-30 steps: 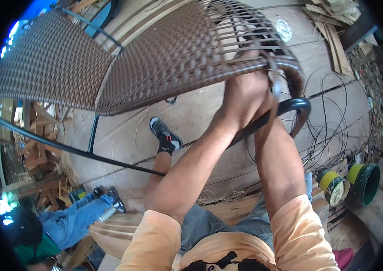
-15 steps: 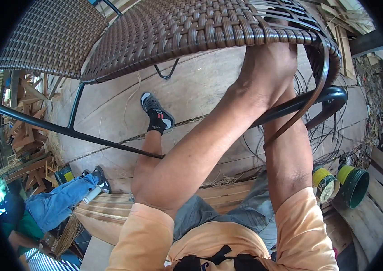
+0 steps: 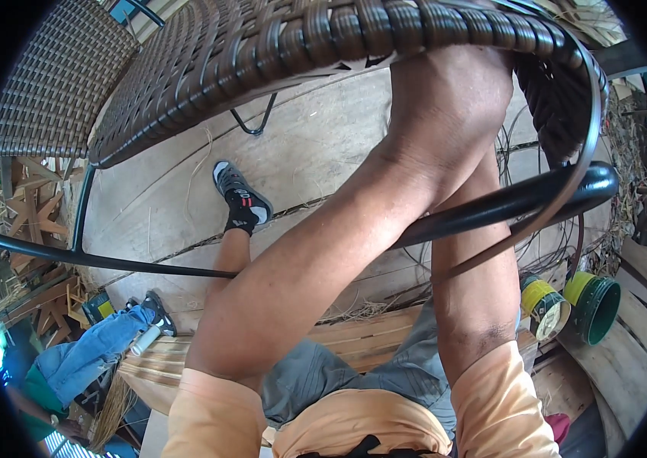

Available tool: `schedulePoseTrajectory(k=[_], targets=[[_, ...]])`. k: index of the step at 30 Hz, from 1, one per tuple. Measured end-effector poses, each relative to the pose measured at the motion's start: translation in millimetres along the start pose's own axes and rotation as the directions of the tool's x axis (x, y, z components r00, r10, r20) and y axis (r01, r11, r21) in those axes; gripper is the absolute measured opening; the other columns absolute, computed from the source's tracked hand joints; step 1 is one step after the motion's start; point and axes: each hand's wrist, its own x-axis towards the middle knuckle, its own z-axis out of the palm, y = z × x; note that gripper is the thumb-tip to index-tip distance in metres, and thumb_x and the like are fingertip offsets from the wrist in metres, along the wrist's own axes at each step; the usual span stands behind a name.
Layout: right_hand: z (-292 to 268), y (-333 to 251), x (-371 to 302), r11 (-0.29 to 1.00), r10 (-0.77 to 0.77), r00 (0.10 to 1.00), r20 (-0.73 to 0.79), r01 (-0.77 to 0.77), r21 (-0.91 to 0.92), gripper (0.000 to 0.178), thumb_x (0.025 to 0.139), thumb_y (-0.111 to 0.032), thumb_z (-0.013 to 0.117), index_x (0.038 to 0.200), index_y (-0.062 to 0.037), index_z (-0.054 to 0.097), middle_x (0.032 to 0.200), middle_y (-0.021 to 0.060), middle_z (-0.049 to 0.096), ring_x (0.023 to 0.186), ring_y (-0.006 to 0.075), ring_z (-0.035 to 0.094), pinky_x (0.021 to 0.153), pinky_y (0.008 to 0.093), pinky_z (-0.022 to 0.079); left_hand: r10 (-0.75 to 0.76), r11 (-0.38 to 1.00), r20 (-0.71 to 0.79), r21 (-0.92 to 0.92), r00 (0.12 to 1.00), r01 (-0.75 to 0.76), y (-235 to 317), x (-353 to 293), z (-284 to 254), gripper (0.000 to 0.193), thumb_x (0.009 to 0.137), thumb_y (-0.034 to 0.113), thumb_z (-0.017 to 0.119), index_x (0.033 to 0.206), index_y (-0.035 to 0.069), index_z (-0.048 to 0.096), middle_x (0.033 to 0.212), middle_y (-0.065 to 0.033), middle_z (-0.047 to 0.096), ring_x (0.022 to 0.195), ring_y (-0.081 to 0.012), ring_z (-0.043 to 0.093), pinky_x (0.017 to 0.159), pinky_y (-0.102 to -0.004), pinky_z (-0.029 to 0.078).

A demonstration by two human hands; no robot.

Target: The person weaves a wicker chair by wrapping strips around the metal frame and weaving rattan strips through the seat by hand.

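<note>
Shifted nearer you: brown woven-wicker seat (image 3: pixel 217 69) | apparently weaving | left hand (image 3: pixel 457 88), right hand: fingers hidden, can't tell | next likely wants flat brown strand (image 3: pixel 587 153) tensioned

Floor (image 3: pixel 148 206): pale panels, dark seams. On it — 1 grey shoe (image 3: pixel 238 189) with a foot in it, straw (image 3: pixel 354 308) along a seam, tangled dark strands (image 3: pixel 548 256) at right, 2 green-yellow buckets (image 3: pixel 579 291) near the right edge.
</note>
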Motion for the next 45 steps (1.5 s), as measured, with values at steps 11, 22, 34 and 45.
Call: schedulePoseTrajectory(k=[11, 22, 34, 45], targets=[[84, -8, 9, 0.978, -0.037, 0.999, -0.028, 0.031, -0.204, 0.033, 0.091, -0.029, 0.045, 0.108, -0.0012, 0.052, 0.100, 0.0123, 0.057, 0.094, 0.0217, 0.055, 0.087, 0.0327, 0.042, -0.033, 0.998, 0.182, 0.067, 0.983, 0.021, 4, 8, -11, 0.005, 0.075, 0.001, 0.057, 0.071, 0.001, 0.056, 0.063, -0.0092, 0.055, 0.058, -0.0211, 0.057, 0.054, -0.0331, 0.043], [60, -35, 24, 0.930, -0.067, 0.997, -0.045, 0.046, -0.366, 0.033, 0.091, -0.029, 0.046, 0.106, -0.0007, 0.053, 0.098, 0.0131, 0.058, 0.092, 0.0219, 0.056, 0.087, 0.0331, 0.043, -0.061, 0.984, 0.013, 0.171, 0.998, 0.057, 7, 11, 5, 0.009, 0.070, -0.002, 0.053, 0.070, 0.000, 0.062, 0.071, -0.0151, 0.059, 0.062, -0.0284, 0.059, 0.056, -0.0402, 0.048], [89, -87, 28, 0.841, -0.190, 0.978, -0.081, 0.120, -0.527, 0.033, 0.090, -0.030, 0.047, 0.103, 0.0000, 0.054, 0.097, 0.0140, 0.059, 0.091, 0.0222, 0.057, 0.087, 0.0337, 0.043, 0.048, 0.975, 0.463, 0.171, 0.885, -0.143, 1, 14, -25, 0.008, 0.070, 0.002, 0.057, 0.074, -0.005, 0.057, 0.082, -0.0175, 0.056, 0.070, -0.0284, 0.056, 0.057, -0.0365, 0.046], [107, -214, -48, 0.946, 0.258, 0.964, 0.070, -0.237, -0.223, 0.059, 0.093, -0.048, 0.028, 0.093, 0.0035, 0.057, 0.071, 0.0089, 0.060, 0.067, 0.0134, 0.053, 0.063, 0.0250, 0.038, -0.031, 0.997, 0.457, 0.081, 0.889, -0.007, 2, 14, -23, 0.018, 0.077, 0.006, 0.049, 0.092, -0.002, 0.055, 0.089, -0.0220, 0.056, 0.091, -0.0369, 0.052, 0.080, -0.0438, 0.041]])
